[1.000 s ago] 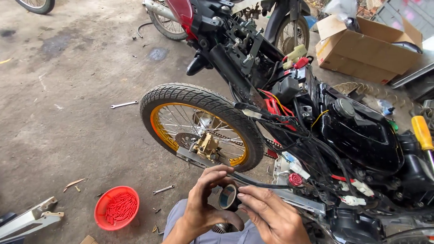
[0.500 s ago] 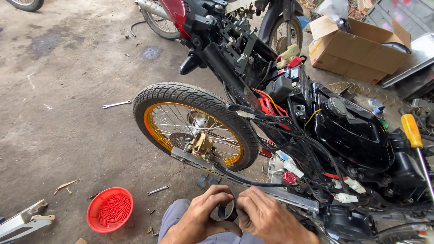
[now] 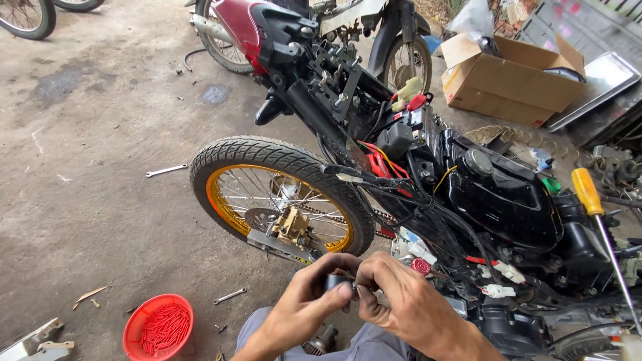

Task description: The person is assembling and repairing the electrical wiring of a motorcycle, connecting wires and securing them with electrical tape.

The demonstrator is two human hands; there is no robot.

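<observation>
dark and small, the part (image 3: 336,282) sits pinched between our left hand (image 3: 309,302) and right hand (image 3: 400,297), just below the gold-rimmed wheel (image 3: 281,200).

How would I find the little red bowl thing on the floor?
Start at the gold-rimmed wheel of the stripped motorbike. Look down to the concrete floor, left of the left hand. The round red bowl sits there, full of small red pieces, unlike the bare metal wrenches nearby.
</observation>
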